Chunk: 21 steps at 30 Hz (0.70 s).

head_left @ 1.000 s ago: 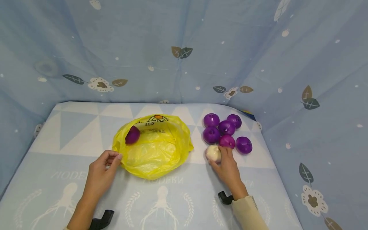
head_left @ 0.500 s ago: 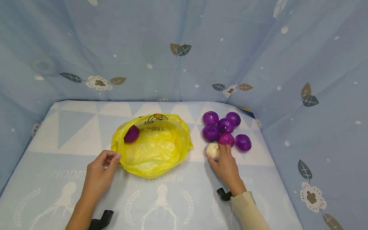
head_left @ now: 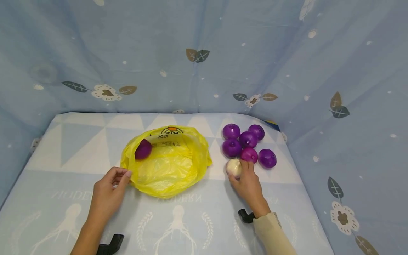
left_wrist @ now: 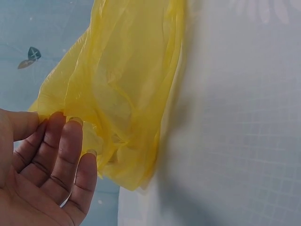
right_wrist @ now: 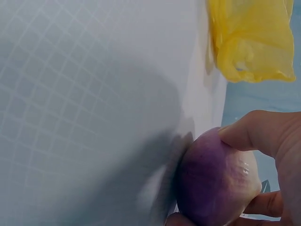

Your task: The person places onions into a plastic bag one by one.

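- at lower left of the head view, with the left hand (head_left: pixel 108 194), pinches the lower-left rim of a yellow bag (head_left: pixel 169 192) between thumb and fingertips; in the left wrist view, shows thin film caught in the narrow grip.
- at right of center, with the right hand (head_left: pixel 248 186), grips a pale bulb (head_left: pixel 234 168), thumb on one side and fingers on the other; in the right wrist view, reveals a purple flank beside the cream.
- key relation: sets the pale bulb to the right of the bag's open mouth, a strip of tablecloth (head_left: pixel 86 145) between; makes the right hand the nearer, the left hand well apart from the bulb.
- axes: gives the mouth a long axis from left to right across the frame; gives the nearly round bulb no clear one.
- cannot tell whether the pale bulb rests on the tablecloth or hangs just above.
- includes a lone purple bulb (head_left: pixel 143 149) inside the bag, at its left wall, and a group of six purple bulbs (head_left: pixel 248 139) above and to the right of the pale one.
- background: shows a patterned blue curtain (head_left: pixel 159 53).
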Motion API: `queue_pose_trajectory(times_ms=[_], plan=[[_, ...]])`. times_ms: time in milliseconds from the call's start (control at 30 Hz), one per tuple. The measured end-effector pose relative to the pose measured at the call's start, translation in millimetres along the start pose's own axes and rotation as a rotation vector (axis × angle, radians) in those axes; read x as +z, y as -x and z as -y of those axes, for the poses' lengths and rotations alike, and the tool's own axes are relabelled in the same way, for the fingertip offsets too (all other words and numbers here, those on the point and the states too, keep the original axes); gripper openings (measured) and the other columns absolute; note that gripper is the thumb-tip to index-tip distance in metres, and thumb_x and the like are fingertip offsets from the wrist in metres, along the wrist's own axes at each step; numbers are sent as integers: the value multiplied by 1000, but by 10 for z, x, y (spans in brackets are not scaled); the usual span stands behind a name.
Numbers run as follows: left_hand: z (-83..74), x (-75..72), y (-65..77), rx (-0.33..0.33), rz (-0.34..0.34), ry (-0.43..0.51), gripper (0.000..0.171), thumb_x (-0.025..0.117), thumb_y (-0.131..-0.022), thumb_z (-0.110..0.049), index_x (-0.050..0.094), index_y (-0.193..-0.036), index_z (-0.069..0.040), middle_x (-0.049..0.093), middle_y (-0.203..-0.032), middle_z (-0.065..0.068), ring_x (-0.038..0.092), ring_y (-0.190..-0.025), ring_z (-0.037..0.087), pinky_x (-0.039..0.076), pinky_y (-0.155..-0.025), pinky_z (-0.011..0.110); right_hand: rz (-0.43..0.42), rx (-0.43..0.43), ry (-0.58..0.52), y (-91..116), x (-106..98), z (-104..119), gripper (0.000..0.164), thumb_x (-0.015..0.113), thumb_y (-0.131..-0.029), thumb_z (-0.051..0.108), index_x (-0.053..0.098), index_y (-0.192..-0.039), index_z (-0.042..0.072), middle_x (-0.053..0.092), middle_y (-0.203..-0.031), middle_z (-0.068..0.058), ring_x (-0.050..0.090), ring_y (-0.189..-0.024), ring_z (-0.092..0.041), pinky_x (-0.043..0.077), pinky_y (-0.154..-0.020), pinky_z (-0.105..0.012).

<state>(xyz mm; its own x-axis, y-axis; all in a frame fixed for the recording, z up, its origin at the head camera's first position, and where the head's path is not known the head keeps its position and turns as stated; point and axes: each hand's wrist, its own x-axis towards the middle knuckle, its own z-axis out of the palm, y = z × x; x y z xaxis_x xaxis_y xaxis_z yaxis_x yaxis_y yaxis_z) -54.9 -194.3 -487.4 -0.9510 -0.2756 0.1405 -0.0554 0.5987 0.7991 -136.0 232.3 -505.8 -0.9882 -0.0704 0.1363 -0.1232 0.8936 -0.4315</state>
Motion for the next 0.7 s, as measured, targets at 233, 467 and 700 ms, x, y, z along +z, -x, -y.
queue_pose_trajectory(times_ms=[233, 467, 700], plan=[[-15, 4, 8, -1, -8, 8, 22, 64, -107, -29, 66, -109, -8, 70, -90, 5, 59, -78, 8, 45, -63, 15, 13, 13, 9, -14, -8, 7, 67, 82, -88, 24, 49, -140, -4, 51, -127, -24, 67, -85, -52, 56, -77, -60], [-4, 5, 48, -32, 13, -7, 24, 63, -107, -32, 66, -109, -8, 70, -90, 5, 59, -78, 8, 45, -64, 15, 55, 49, 13, 19, -36, -7, 67, 82, -89, 30, 52, -139, -2, 53, -130, -24, 66, -93, -51, 55, -81, -62], [-17, 3, 25, -18, 8, 9, 22, 63, -107, -30, 66, -110, -9, 73, -93, 4, 61, -80, 9, 46, -63, 16, 16, 14, 4, -8, -36, -38, 68, 84, -88, 30, 53, -137, -3, 57, -125, -25, 66, -96, -49, 55, -82, -62]])
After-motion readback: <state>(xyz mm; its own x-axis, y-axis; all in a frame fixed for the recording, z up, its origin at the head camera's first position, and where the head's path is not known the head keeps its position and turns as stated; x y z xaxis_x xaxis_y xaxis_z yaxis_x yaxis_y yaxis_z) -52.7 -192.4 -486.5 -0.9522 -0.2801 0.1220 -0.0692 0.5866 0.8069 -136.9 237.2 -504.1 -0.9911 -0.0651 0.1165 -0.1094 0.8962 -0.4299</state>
